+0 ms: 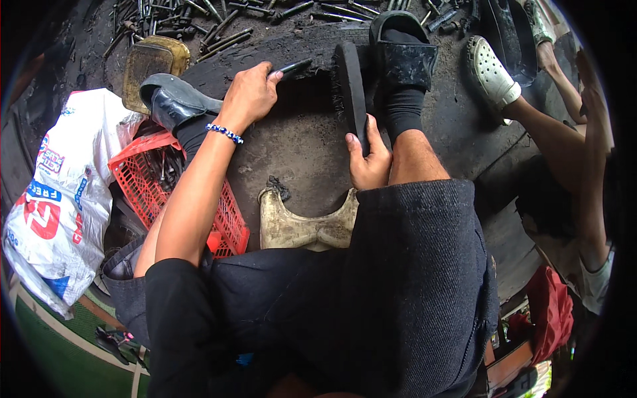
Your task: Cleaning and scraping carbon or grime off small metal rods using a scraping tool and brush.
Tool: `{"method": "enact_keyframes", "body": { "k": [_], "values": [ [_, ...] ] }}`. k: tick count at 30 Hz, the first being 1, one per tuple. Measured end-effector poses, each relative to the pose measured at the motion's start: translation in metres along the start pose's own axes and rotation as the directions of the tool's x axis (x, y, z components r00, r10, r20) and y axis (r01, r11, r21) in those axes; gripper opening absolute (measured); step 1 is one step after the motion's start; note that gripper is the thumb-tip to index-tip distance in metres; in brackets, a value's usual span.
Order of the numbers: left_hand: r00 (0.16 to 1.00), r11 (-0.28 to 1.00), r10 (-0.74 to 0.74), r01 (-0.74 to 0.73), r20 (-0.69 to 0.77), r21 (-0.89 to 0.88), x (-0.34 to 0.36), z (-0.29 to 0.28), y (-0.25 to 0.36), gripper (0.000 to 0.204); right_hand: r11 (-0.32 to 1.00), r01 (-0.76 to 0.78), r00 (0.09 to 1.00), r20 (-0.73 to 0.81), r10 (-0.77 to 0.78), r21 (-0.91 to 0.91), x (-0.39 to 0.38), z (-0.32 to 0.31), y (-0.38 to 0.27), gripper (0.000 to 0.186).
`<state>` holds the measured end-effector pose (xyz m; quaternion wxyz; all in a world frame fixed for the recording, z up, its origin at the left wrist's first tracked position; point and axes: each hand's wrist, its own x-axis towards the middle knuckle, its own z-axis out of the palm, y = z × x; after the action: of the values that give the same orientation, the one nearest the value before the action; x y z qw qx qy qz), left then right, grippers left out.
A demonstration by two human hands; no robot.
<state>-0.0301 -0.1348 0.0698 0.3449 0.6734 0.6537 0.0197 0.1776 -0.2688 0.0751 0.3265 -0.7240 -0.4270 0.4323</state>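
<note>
My left hand (251, 94), with a beaded bracelet at the wrist, is closed around a dark metal bolt (295, 67). The bolt's shank sticks out to the right past my fingertips, above a dark, dirty slab. My right hand (371, 159) grips the lower end of a black brush (352, 86) beside my right ankle. The brush stands nearly upright in the picture, its worn bristles facing left toward the bolt. A gap separates brush and bolt. The bolt's other end is hidden inside my left hand.
Loose bolts (229, 43) lie scattered at the far side. On the left are a red plastic crate (222, 205) holding metal pieces, a white sack (70, 179) and a dirty yellow container (156, 63). My sandalled feet flank the slab. Another person's white clog (491, 73) is at right.
</note>
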Motion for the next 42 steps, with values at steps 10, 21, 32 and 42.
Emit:
{"method": "enact_keyframes", "body": {
  "k": [10,21,32,42],
  "values": [
    [0.990,0.952,0.039,-0.078,0.136,0.297,0.007,-0.013,0.003,0.026,0.821,0.253,0.967,0.138,-0.212,-0.511,0.054,0.029,-0.038,0.052],
    [0.946,0.860,0.278,-0.323,0.168,0.394,0.018,-0.017,-0.007,0.025,0.786,0.238,0.970,0.180,-0.163,-0.570,0.060,0.026,-0.043,0.049],
    [0.944,0.832,0.249,-0.323,0.217,0.452,0.020,-0.026,0.000,0.024,0.755,0.160,0.984,0.167,-0.067,-0.636,0.041,0.020,-0.048,0.051],
    [0.924,0.816,0.330,-0.382,0.193,0.433,0.024,-0.023,-0.006,0.019,0.780,0.219,0.975,0.167,-0.148,-0.586,0.066,0.038,-0.051,0.053]
  ]
}}
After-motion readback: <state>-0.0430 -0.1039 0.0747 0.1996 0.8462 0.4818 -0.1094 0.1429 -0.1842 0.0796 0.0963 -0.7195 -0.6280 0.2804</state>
